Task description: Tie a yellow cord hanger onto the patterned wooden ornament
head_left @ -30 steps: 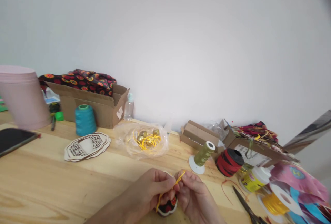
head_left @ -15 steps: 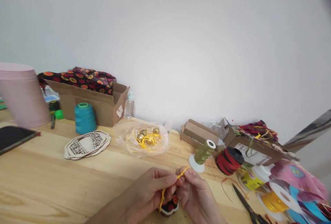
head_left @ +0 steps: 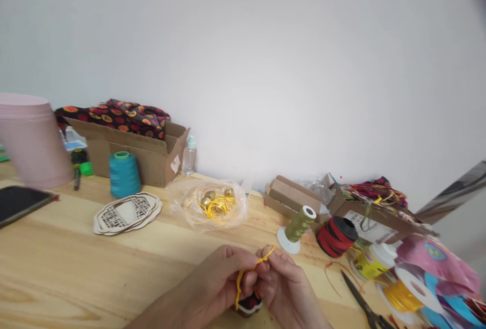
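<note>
A yellow cord (head_left: 238,288) runs between my two hands at the front of the table, with a knot or twist near the fingertips. My left hand (head_left: 224,281) pinches it between thumb and forefinger, and one length hangs down over the fingers. Close against it, my right hand (head_left: 286,281) has its thumb and forefinger pressed on the cord's upper end. Below the hands, partly hidden by them, lies a small dark patterned piece (head_left: 250,304) with a pale scalloped edge.
Behind my hands lies a plastic bag of bells and yellow cord (head_left: 216,205). To the right are an olive thread spool (head_left: 299,223), a red-and-black spool (head_left: 337,236), scissors (head_left: 360,298) and a yellow cord spool (head_left: 406,291). Wooden cutouts (head_left: 127,213) and a teal thread cone (head_left: 124,174) stand left.
Both hands stay in nearly the same place. The fingers have shifted slightly on the cord, and the hanging length now curves a little more. The patterned piece is more covered.
</note>
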Demonstrator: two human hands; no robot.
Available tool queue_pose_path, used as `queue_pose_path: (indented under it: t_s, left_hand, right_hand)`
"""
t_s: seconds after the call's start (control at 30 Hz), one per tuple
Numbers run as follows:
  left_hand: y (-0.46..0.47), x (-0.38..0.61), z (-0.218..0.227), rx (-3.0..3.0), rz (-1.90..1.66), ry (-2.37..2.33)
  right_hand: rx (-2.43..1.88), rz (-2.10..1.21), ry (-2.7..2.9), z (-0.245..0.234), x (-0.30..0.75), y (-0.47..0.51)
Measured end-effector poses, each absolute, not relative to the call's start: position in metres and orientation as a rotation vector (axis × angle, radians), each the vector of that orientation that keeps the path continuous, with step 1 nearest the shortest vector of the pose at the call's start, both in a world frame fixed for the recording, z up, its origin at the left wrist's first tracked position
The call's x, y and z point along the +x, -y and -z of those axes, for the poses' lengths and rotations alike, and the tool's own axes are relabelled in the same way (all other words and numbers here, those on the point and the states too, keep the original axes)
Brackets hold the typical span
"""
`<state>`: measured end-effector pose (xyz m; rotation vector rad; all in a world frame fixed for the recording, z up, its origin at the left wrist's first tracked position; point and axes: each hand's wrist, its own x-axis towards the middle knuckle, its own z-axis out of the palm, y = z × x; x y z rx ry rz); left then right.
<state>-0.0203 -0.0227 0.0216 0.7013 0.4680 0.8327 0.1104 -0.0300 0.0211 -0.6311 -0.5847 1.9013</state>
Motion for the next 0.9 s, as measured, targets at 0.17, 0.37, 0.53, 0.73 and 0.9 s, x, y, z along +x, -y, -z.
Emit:
queue_pose_path:
  t_s: [0.17,0.37,0.53,0.73,0.9]
  left_hand:
    - [0.023,-0.018,-0.021,0.699,-0.856,-0.546]
    - [0.023,-0.016,-0.025,0.726,-0.872,-0.553]
    - [0.023,-0.016,-0.024,0.742,-0.861,-0.510]
    - [0.025,-0.017,-0.020,0.693,-0.828,-0.478]
    - [0.024,-0.018,-0.021,0.755,-0.806,-0.459]
  right_hand:
    - [-0.646,-1.903,0.553,-0.020,0.108,0.030]
    - [-0.698,-1.909,0.473,-0.024,0.108,0.032]
    - [-0.700,-1.875,0.519,-0.028,0.111,0.032]
    - [-0.626,-1.862,0.659,-0.030,0.112,0.031]
    - [-0.664,-1.841,0.682,-0.027,0.111,0.032]
